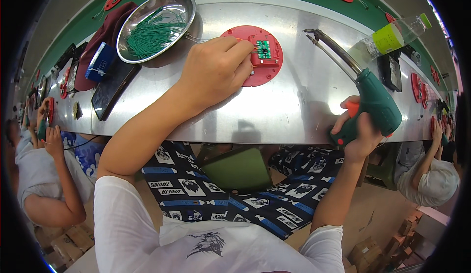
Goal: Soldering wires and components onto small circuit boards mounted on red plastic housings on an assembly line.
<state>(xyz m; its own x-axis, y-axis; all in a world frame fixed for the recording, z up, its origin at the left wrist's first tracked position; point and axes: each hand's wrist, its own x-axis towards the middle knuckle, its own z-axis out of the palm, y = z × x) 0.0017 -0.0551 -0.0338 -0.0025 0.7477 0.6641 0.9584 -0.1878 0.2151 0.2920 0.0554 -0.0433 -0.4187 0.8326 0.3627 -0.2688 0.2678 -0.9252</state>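
Note:
A round red plastic housing point(267, 72) lies on the metal table ahead of me, with a small green circuit board point(264, 50) on its raised middle. My left hand point(216, 67) rests over the housing's left side, thumb and fingers pinched beside the board. What the fingertips hold is hidden; a thin pale wire point(195, 38) shows behind that hand. To the right, my right hand point(360, 131) is wrapped round the grip of a green soldering gun point(375, 101) with an orange trigger. The gun's metal tip points up and left, apart from the housing.
A steel bowl point(190, 20) of green wires point(152, 35) stands at the far left. Near it lie a phone point(110, 94), a blue box point(100, 62) and a maroon cap point(110, 28). A plastic bottle point(390, 37) lies at the right. Co-workers sit at both sides.

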